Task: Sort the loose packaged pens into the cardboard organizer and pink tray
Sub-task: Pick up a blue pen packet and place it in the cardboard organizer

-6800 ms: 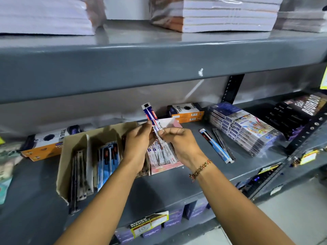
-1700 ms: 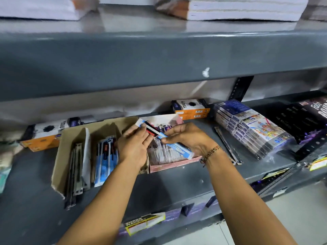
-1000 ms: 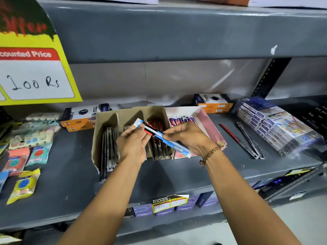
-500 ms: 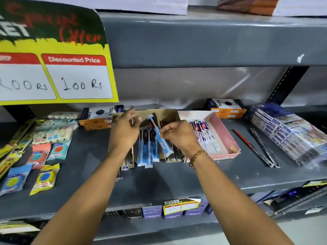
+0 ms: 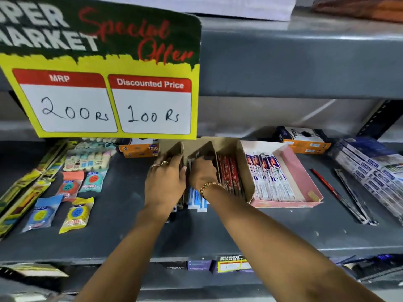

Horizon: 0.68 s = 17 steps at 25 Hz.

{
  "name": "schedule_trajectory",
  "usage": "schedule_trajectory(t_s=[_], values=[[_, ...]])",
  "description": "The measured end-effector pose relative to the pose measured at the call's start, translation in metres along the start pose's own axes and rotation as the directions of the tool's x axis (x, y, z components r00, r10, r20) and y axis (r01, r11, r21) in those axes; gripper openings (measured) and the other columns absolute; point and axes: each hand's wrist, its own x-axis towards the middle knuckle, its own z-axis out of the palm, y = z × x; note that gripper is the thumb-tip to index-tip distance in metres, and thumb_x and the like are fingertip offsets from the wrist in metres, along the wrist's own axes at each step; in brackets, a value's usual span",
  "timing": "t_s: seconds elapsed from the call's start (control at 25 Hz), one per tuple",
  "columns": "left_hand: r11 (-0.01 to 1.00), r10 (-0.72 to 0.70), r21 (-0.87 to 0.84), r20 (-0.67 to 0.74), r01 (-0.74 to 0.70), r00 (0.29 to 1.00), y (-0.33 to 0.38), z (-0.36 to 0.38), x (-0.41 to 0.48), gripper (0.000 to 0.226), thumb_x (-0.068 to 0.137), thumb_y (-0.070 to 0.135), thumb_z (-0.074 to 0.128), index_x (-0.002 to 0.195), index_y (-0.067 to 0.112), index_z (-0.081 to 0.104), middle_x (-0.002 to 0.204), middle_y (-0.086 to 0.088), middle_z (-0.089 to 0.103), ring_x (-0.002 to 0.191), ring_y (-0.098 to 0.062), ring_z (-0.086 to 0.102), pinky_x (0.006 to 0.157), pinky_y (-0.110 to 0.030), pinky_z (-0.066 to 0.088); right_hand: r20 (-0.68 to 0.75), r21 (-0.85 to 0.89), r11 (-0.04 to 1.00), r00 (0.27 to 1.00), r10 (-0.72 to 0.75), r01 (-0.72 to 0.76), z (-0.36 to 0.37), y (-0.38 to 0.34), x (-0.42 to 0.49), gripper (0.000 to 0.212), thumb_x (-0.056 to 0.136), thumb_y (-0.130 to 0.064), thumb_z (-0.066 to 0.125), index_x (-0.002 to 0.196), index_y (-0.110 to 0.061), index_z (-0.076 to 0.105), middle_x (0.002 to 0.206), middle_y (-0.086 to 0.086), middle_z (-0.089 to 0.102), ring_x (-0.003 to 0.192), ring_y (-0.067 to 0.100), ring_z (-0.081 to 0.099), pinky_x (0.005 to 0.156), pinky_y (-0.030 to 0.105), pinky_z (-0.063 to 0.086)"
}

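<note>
The cardboard organizer [image 5: 241, 166] stands on the grey shelf, with the pink tray [image 5: 305, 179] touching its right side. My left hand [image 5: 165, 184] grips the organizer's left divider. My right hand [image 5: 202, 173] reaches into the middle compartment, its fingers curled around a blue packaged pen [image 5: 196, 200] among others whose ends stick out at the front. The fingertips are hidden. Red packaged pens [image 5: 231, 177] fill the right compartment. White and purple packaged pens [image 5: 268, 175] lie in the pink tray. A loose red pen [image 5: 325, 183] and dark packaged pens [image 5: 353, 198] lie to the right of the tray.
A yellow price sign [image 5: 104, 83] hangs from the upper shelf over the back left. Eraser and sharpener packs [image 5: 74, 188] lie at the left. Orange boxes [image 5: 305, 140] sit behind the tray, and stacked wrapped boxes [image 5: 370, 168] at the far right.
My right hand has lowered the blue packaged pen into the organizer's middle compartment. My left hand has moved onto the left divider. The camera has come closer and turned left.
</note>
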Motion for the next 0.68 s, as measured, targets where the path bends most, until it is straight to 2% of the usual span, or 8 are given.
schedule_trajectory(t_s=[0.16,0.4,0.56,0.68], values=[[1.000,-0.017,-0.013,-0.006,0.017,1.000,0.000,0.002,0.001,0.041,0.090,0.023,0.048,0.130,0.019,0.049,0.128,-0.017,0.057,0.120,-0.034,0.049,0.093,-0.041,0.046,0.007,-0.079,0.997,1.000,-0.003,0.004,0.000,0.010,-0.005,0.033,0.091,-0.005,0.045,0.122,0.002,0.055,0.127,0.023,0.057,0.120,0.038,0.054,0.099,0.039,0.045],[1.000,-0.010,-0.028,-0.026,0.009,1.000,0.007,0.006,0.004,0.038,0.090,0.018,0.048,0.128,0.016,0.052,0.126,-0.018,0.057,0.120,-0.035,0.049,0.092,-0.041,0.046,-0.015,-0.118,0.991,0.997,-0.072,0.070,-0.007,0.015,-0.013,0.031,0.091,-0.002,0.041,0.116,0.003,0.058,0.121,0.024,0.061,0.115,0.040,0.057,0.095,0.041,0.047],[1.000,0.018,-0.016,-0.062,-0.019,0.998,0.016,0.005,0.008,0.041,0.085,0.010,0.050,0.126,0.012,0.055,0.116,-0.025,0.063,0.111,-0.040,0.055,0.087,-0.045,0.049,-0.148,-0.197,0.960,0.961,-0.232,0.201,-0.028,0.018,-0.018,0.028,0.088,0.000,0.043,0.105,0.001,0.065,0.107,0.023,0.068,0.101,0.040,0.064,0.086,0.040,0.051],[0.996,0.077,-0.025,-0.082,-0.080,0.994,0.034,0.003,0.011,0.037,0.087,0.014,0.050,0.123,0.012,0.056,0.103,-0.026,0.069,0.098,-0.042,0.062,0.083,-0.047,0.050,-0.288,-0.199,0.959,0.923,-0.254,0.201,-0.054,0.038,-0.015,0.029,0.085,-0.002,0.043,0.100,-0.003,0.068,0.102,0.020,0.071,0.097,0.038,0.066,0.086,0.039,0.052]])
